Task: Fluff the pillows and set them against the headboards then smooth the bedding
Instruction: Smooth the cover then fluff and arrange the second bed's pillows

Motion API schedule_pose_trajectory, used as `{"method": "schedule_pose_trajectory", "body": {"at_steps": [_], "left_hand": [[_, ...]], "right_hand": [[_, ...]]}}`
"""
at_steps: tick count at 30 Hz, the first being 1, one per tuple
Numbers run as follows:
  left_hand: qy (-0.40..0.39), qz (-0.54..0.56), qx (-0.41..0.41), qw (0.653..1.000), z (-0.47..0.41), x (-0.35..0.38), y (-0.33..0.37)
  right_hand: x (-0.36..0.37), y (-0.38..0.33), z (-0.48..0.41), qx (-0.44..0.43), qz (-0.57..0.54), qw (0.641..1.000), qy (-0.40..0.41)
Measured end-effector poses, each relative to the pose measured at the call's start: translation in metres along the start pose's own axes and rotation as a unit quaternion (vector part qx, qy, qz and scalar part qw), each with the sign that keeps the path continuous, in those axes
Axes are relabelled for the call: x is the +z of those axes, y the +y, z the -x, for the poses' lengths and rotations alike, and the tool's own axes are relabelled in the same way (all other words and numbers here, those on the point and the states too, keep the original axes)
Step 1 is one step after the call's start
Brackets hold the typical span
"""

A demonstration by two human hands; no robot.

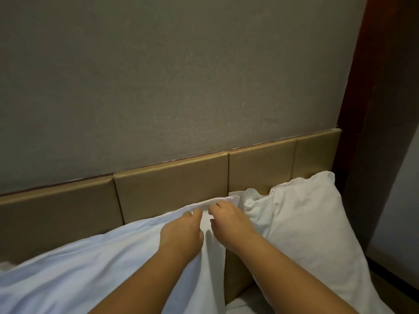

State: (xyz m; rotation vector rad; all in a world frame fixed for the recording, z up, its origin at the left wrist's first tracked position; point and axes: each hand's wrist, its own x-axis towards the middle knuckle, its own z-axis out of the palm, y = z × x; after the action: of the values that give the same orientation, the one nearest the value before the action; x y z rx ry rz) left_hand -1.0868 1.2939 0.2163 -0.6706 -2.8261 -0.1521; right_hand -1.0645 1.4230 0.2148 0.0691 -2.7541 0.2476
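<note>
Your left hand (183,234) and right hand (229,220) sit close together, both with fingers curled over and pinching the top edge of the large pillow (102,257). That pillow stands raised in front of the headboard (170,191), its upper corner touching the tan panels. The second pillow (306,223) leans against the headboard at the far right, just beside your right hand.

With both grips bunched at one corner, the long left part of the large pillow hangs unsupported. A shake from here would likely send the filling toward the low left end, or let the case slip off the insert. Your right forearm lies close to the second pillow, so a wide swing could knock it off the headboard. Letting go now would probably leave the large pillow slumped rather than upright.

You cannot see the pillow's lower edge or its left end, both cut off by the frame. The bed (235,307) shows only as a pale sliver between your arms, so the state of the bedding cannot be judged. The fingertips of both hands are buried in the fabric folds.
</note>
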Motion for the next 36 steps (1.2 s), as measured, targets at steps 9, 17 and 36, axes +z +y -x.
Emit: {"method": "schedule_pose_trajectory", "body": {"at_steps": [9,17,36], "left_hand": [[-0.008,0.017,0.037,0.999,0.135,-0.020,-0.059],[-0.125,-0.003,0.032,0.992,0.308,0.017,-0.152],[-0.407,-0.012,-0.063,0.911,0.516,0.253,-0.224]], "right_hand": [[0.007,-0.123,0.102,0.030,0.004,0.999,-0.039],[0.070,-0.257,0.220,0.025,-0.003,0.993,-0.116],[0.290,-0.315,0.419,0.029,-0.035,0.916,-0.399]]}}
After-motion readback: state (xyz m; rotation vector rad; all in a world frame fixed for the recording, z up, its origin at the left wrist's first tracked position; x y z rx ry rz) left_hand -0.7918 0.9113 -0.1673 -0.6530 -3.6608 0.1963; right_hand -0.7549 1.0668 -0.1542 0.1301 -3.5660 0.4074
